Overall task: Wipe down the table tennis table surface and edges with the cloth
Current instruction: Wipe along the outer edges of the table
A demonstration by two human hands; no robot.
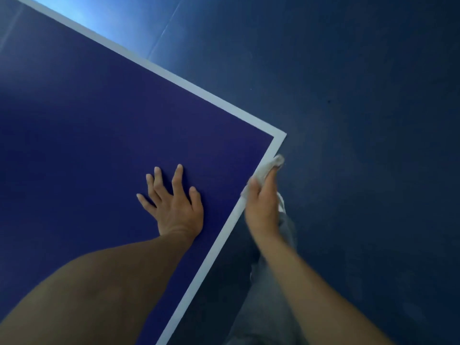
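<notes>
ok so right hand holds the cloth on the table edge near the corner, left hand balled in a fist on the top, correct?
Not quite. The left hand is not a fist: it lies flat on the blue top of the table with fingers spread, as the head view shows. The rest holds: the right hand grips the white cloth against the table edge near the corner.

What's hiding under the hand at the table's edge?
A white cloth pokes out from the right hand, which holds it against the table edge. The rest of the cloth and the edge beneath are covered.
</notes>
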